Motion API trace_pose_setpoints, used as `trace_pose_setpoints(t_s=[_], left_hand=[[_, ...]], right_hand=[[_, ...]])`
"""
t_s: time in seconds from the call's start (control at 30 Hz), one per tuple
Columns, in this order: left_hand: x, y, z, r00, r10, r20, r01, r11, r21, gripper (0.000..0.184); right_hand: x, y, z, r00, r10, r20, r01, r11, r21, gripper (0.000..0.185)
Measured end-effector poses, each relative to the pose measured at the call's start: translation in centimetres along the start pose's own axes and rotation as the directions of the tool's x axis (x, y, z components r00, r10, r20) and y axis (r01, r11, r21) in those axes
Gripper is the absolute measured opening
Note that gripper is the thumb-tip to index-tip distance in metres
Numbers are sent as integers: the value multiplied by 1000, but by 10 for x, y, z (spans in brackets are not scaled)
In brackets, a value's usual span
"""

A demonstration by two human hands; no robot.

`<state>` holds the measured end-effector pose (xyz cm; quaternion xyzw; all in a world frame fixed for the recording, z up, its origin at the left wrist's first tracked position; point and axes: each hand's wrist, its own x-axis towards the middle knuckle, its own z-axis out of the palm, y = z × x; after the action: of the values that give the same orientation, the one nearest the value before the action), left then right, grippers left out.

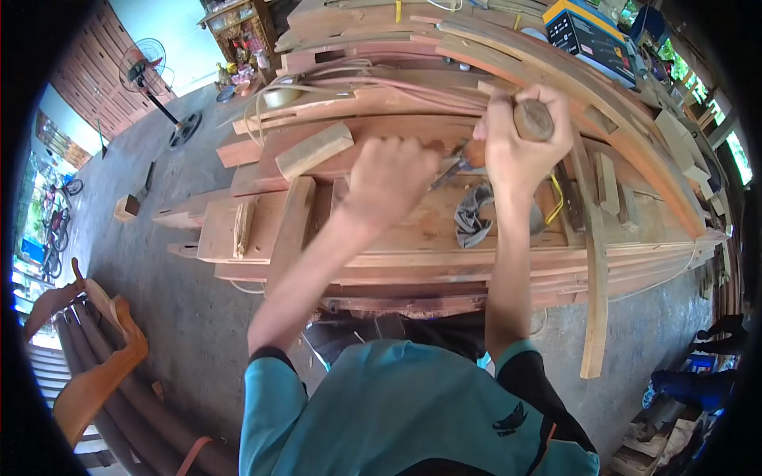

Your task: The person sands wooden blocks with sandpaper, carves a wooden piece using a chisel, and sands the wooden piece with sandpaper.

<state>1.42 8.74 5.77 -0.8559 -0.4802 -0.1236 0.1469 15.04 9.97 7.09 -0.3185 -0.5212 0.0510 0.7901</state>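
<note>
My right hand (516,155) is wrapped round a thick wooden handle (533,121), its round end facing up at me. What the handle joins to is hidden below the hand. To the left, my left hand (389,178) is closed in a fist, slightly blurred, over the reddish timber. What it holds, if anything, is hidden. Between the hands lies a tool with a dark metal blade (449,171), near an orange and blue part partly covered by my right hand. A crumpled grey cloth (474,218) rests on the boards just below.
Stacked timber (413,230) forms the work surface. A loose wood block (315,149) lies left, and a long strip (594,309) overhangs the front edge. Cables (373,81) and a black-and-yellow box (589,44) are behind. A fan (159,87) stands far left.
</note>
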Motion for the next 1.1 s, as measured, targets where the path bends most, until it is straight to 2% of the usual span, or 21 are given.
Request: trace_pose_setpoints(t_s=[0.03,0.07,0.13,0.2,0.3,0.37,0.4,0.5,0.6,0.63,0.7,0.77,0.8,0.87,0.9,1.0,1.1], left_hand=[[-1,-4,-1,999,33,5,-33,998,-55,25],[-1,-10,-4,998,69,-5,-69,993,-98,25],[-3,-18,-5,991,95,-98,-105,989,-106,29],[-6,-22,-13,989,83,-125,-97,990,-103,32],[-10,-23,-55,995,35,-98,-43,996,-82,35],[-12,-27,-69,990,28,-137,-38,997,-66,36],[-15,-24,-61,999,-14,-29,14,1000,-20,34],[-20,-34,-15,993,-99,-59,94,993,-73,34],[-14,-39,-12,995,50,-84,-61,989,-135,27],[-13,-41,-12,998,34,-54,-42,988,-150,28],[-14,-45,-16,1000,8,0,-8,984,-176,31],[-21,-57,-16,999,-36,13,38,966,-256,35],[-22,-62,-15,998,-63,18,65,953,-295,36],[-20,-63,-16,999,-37,35,45,971,-234,39],[-21,-64,-16,998,-28,49,37,979,-202,40],[-15,-66,-17,996,-45,77,64,958,-279,40],[-9,-52,-31,982,-90,166,122,972,-200,41]], right_hand=[[-1,3,4,1000,27,6,-27,1000,16,15],[3,6,7,998,-42,47,43,999,-27,15],[7,-1,16,996,74,47,-75,997,13,15],[15,-18,22,995,-11,96,8,999,34,15],[35,-57,25,962,-249,112,245,968,48,16],[29,-57,28,971,-218,102,212,975,62,16],[15,-45,30,991,-90,97,84,994,73,16],[-22,10,31,997,69,24,-70,996,54,17],[-26,15,21,991,131,-25,-130,991,25,18],[-17,25,19,991,131,-31,-131,991,-19,19],[-2,41,8,952,295,-83,-291,955,54,22],[7,60,-11,796,596,-106,-544,781,307,24],[4,74,-23,787,603,-131,-534,772,345,25],[-7,106,-40,765,622,-168,-515,747,420,27],[-7,107,-42,763,620,-183,-503,748,433,26],[-15,95,-47,747,614,-254,-467,757,457,24],[-18,46,-37,912,391,-125,-369,914,168,25]])
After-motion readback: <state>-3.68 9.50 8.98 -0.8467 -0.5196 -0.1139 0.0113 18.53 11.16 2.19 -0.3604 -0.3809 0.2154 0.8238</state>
